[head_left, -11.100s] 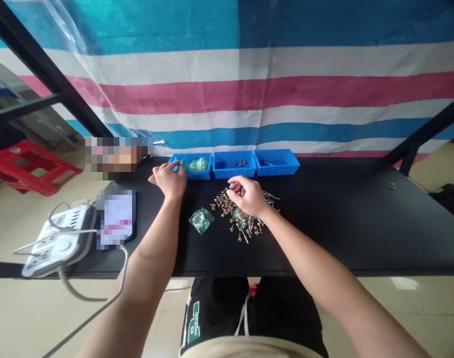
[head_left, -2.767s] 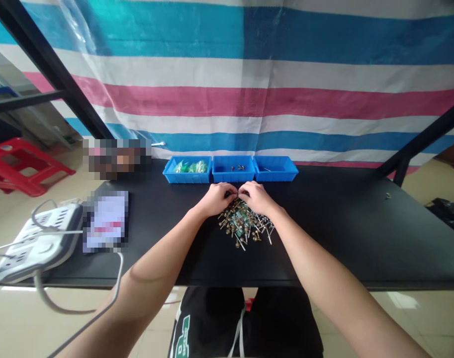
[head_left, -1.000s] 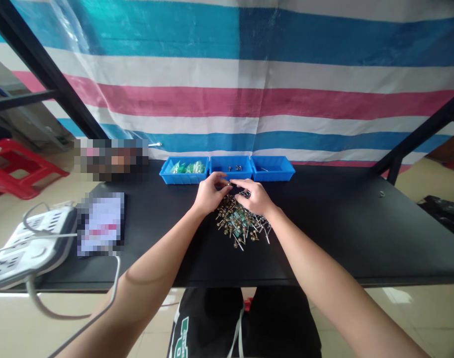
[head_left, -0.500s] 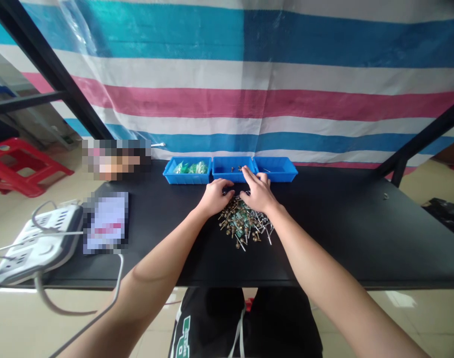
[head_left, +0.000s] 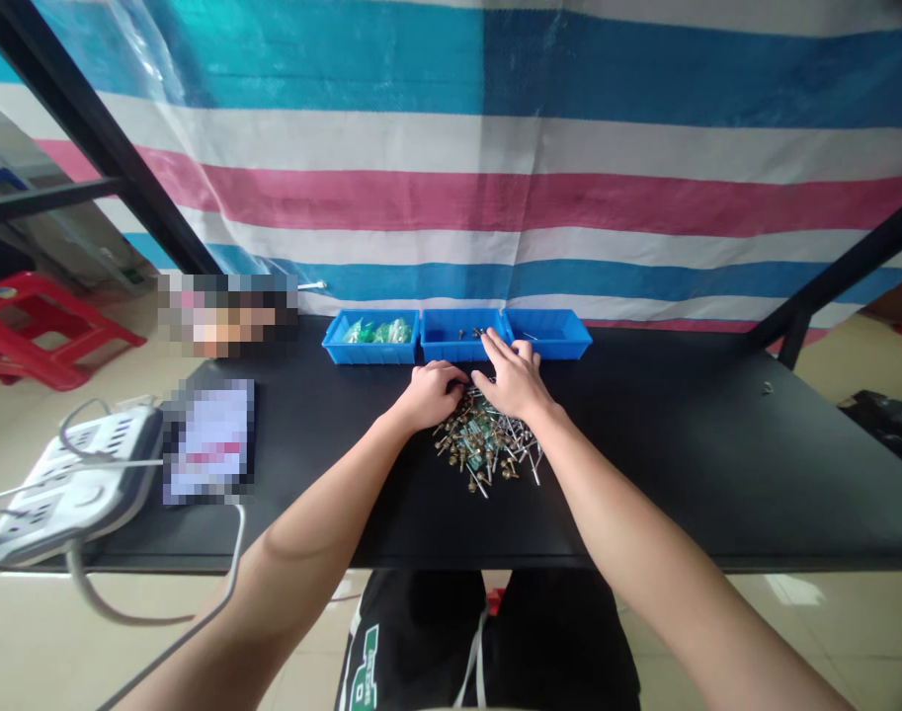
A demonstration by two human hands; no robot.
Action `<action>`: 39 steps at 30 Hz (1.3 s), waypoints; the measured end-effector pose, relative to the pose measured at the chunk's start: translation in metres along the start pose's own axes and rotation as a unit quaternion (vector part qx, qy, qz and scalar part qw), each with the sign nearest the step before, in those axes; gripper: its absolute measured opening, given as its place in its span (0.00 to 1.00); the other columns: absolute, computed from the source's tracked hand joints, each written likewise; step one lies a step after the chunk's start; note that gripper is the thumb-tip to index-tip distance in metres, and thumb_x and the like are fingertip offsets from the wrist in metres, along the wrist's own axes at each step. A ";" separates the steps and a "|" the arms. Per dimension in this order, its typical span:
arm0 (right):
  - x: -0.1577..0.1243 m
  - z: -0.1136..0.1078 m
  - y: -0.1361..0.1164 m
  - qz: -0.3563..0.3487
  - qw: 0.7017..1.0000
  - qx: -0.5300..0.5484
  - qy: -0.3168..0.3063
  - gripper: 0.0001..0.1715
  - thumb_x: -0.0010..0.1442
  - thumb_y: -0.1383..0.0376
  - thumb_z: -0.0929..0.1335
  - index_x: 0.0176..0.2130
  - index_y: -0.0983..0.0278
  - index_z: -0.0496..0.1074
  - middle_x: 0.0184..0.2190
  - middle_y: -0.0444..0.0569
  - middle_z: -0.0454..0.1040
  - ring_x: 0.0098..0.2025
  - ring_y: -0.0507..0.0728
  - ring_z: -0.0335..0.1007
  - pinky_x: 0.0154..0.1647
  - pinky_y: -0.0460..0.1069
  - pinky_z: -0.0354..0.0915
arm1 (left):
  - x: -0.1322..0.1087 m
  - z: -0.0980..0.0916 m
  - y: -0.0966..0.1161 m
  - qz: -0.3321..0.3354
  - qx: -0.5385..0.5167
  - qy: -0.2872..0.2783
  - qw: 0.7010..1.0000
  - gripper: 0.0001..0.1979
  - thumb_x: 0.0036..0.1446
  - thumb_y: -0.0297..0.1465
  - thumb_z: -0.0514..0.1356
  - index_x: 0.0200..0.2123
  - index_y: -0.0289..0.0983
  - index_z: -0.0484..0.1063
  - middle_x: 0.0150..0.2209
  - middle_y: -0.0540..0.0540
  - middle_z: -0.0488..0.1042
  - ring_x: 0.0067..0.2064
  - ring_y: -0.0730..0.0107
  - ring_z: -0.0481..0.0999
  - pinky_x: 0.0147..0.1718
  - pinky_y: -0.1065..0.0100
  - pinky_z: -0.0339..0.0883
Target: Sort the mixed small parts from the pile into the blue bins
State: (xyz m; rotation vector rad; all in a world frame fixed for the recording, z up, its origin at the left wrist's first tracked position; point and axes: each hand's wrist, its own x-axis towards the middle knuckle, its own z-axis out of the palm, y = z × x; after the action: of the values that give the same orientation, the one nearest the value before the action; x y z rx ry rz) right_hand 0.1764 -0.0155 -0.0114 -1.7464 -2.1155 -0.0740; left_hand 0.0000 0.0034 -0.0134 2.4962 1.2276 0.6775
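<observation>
A mixed pile of bronze-coloured screws, silver rivet-like pins and small greenish translucent pieces lies on the black table. My left hand is at the pile's far left edge, fingers curled in toward the thumb; anything between the fingertips is too small to make out. Over the far right side of the pile is my right hand, its index and middle fingers stretched toward the middle blue bin and the thumb spread toward my left hand. A few bronze screws lie in that bin.
The left blue bin holds greenish translucent pieces; the right blue bin has a thin silver pin. A white power strip with cables and a blurred flat item are at left. Black frame posts flank the table.
My left fingertips have curled closer to the thumb. My right thumb has shifted slightly left, toward the left hand. The bins and pile look the same.
</observation>
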 end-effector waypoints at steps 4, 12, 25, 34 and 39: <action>0.000 0.004 0.002 -0.005 1.000 0.014 0.025 0.39 0.60 0.51 0.61 0.65 0.64 0.55 0.67 0.50 0.51 0.53 0.70 0.54 0.50 0.64 0.59 | 0.001 0.001 -0.002 0.012 -0.002 -0.001 1.000 0.13 0.53 0.26 0.54 0.38 0.38 0.77 0.41 0.45 0.77 0.45 0.62 0.74 0.49 0.59 0.67; -0.001 0.000 0.002 -0.061 0.983 0.092 0.147 0.21 0.60 0.60 0.63 0.48 0.68 0.73 0.45 0.56 0.74 0.47 0.63 0.62 0.51 0.56 0.60 | 0.002 0.003 -0.006 0.052 -0.004 0.010 0.999 0.13 0.52 0.25 0.54 0.35 0.35 0.78 0.38 0.44 0.78 0.42 0.63 0.75 0.49 0.62 0.68; -0.005 -0.005 -0.005 -0.062 0.994 0.088 -0.009 0.11 0.58 0.63 0.64 0.38 0.61 0.75 0.34 0.48 0.74 0.35 0.55 0.68 0.34 0.48 0.59 | 0.004 0.000 -0.013 0.059 -0.002 0.002 0.998 0.11 0.54 0.28 0.57 0.31 0.39 0.80 0.39 0.46 0.80 0.43 0.63 0.77 0.48 0.65 0.69; -0.006 -0.005 -0.008 -0.083 0.990 0.115 -0.001 0.11 0.59 0.63 0.65 0.39 0.62 0.75 0.34 0.48 0.74 0.37 0.55 0.68 0.36 0.48 0.60 | 0.004 -0.005 -0.010 -0.004 -0.091 0.036 0.995 0.07 0.53 0.32 0.61 0.29 0.38 0.79 0.37 0.46 0.79 0.40 0.64 0.78 0.46 0.65 0.69; -0.008 -0.005 -0.012 -0.129 0.982 0.137 0.010 0.07 0.59 0.64 0.65 0.32 0.63 0.73 0.28 0.47 0.73 0.35 0.55 0.66 0.36 0.47 0.60 | 0.001 -0.012 -0.003 -0.045 -0.134 0.079 0.987 0.11 0.54 0.38 0.60 0.30 0.37 0.77 0.34 0.46 0.79 0.36 0.66 0.77 0.40 0.67 0.69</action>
State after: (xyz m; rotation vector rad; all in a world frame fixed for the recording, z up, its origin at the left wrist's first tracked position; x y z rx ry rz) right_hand 0.1675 -0.0270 -0.0068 -1.3058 -2.2063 0.1226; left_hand -0.0074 0.0066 -0.0035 2.1892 1.2034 0.9636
